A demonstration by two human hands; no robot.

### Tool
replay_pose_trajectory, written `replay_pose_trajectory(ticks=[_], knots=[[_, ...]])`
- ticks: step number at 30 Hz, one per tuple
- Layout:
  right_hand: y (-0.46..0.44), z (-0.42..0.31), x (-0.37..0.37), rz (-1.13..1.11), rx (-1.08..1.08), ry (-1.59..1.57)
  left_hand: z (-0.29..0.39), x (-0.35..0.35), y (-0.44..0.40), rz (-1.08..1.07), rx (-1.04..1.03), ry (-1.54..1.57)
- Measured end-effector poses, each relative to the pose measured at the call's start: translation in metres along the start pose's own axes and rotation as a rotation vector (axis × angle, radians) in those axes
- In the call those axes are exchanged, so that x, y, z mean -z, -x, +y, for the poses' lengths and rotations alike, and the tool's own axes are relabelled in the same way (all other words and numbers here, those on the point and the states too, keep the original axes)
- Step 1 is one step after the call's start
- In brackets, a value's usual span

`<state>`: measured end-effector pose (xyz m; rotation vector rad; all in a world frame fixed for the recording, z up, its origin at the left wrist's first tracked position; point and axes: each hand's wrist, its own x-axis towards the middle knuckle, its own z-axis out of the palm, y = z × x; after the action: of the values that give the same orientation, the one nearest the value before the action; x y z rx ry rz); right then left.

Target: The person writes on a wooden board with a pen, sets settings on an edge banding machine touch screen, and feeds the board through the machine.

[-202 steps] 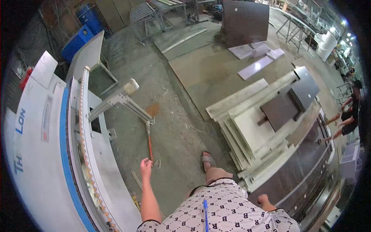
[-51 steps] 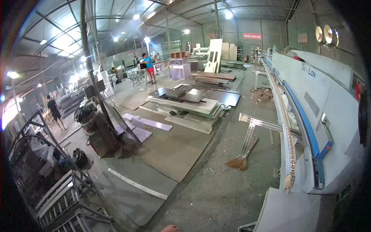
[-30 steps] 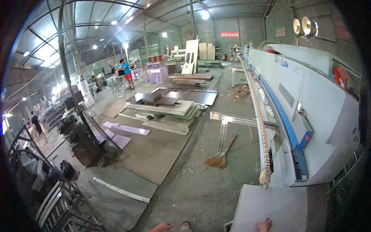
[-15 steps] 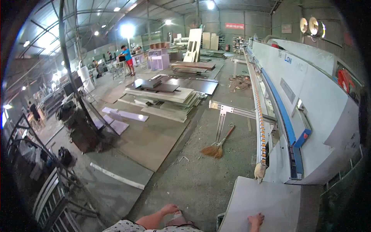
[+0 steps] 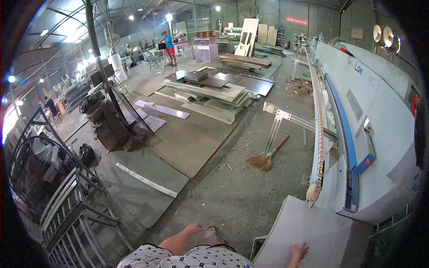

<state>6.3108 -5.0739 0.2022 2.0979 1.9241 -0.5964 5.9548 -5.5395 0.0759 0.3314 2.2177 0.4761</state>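
My right hand (image 5: 299, 252) lies on a white board (image 5: 308, 225) at the lower right, its fingers spread and nothing held. Close above my legs hangs my left hand (image 5: 194, 228), loosely open, with no object visible in it. Just beyond the board's far edge is the near end of a long white machine (image 5: 380, 111) with a blue strip. A pale cloth-like bundle (image 5: 313, 193) covers the end of its roller rail (image 5: 320, 152).
A straw broom (image 5: 261, 161) lies on the floor by a metal support arm (image 5: 290, 117). Stacked boards (image 5: 214, 96) stand ahead. A metal rack (image 5: 67, 205) is at left, near a dark post (image 5: 96, 49). A person in a blue shirt (image 5: 168, 42) stands far off.
The view has swung left and tilted down, so the scene sits further right and more of my patterned clothing shows. My right hand stays on the white board.
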Motion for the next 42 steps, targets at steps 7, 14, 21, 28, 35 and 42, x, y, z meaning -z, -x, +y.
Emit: replay_pose_trajectory(ticks=[7, 14, 21, 28, 35, 42], knots=[[-0.024, 0.011, -0.014, 0.000, 0.062, 0.030, 0.000, -0.003, 0.018, -0.009, -0.025, -0.007], [-0.018, 0.003, -0.006, -0.019, 0.016, 0.096, 0.013, -0.004, 0.004, 0.003, -0.117, -0.089], [-0.035, 0.014, -0.022, 0.023, 0.078, 0.118, 0.021, -0.003, 0.023, -0.019, -0.079, 0.001], [-0.024, 0.007, -0.012, 0.022, 0.032, 0.071, 0.018, -0.002, 0.022, -0.063, 0.021, -0.044], [-0.023, 0.008, -0.011, 0.012, 0.026, 0.074, 0.037, 0.002, 0.025, -0.070, 0.001, -0.060], [-0.031, 0.020, -0.021, 0.018, 0.153, -0.072, 0.041, -0.004, 0.013, -0.075, -0.065, 0.064]])
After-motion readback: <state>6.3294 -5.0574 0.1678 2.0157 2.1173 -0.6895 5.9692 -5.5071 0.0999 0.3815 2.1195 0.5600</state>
